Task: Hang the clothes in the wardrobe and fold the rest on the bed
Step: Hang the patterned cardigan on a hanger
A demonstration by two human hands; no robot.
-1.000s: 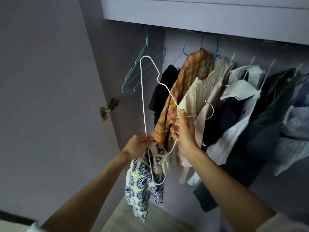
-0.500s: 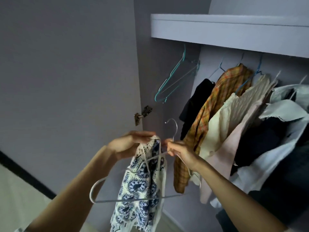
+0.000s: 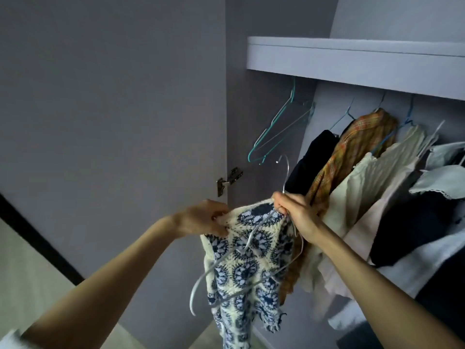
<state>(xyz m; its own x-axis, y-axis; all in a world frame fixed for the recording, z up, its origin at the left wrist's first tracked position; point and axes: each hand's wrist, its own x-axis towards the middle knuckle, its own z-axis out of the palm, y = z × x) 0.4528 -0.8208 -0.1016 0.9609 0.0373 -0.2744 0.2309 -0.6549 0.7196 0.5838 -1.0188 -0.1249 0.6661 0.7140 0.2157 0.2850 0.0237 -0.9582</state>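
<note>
Both hands are up in front of the open wardrobe. The left hand [image 3: 201, 217] has its grip closed on the top edge of the blue-and-cream patterned top [image 3: 247, 253], fingers curled into the fabric. The right hand [image 3: 293, 212] pinches the other end of that same edge together with the neck of the white hanger [image 3: 241, 250], whose hook pokes up just above the knuckles. The hanger's arms slant down and to the left across the front of the top, one end curling out past the cloth. The top hangs down between the two forearms, in the air, just in front of the wardrobe opening.

Inside, under the shelf [image 3: 352, 61], two empty teal hangers [image 3: 279, 132] hang at the left end. To their right comes a row of hung clothes: a dark garment [image 3: 312, 165], a plaid shirt [image 3: 352, 152], a cream blouse [image 3: 372, 177] and more beyond. The door hinge [image 3: 229, 181] sits on the wardrobe's left edge.
</note>
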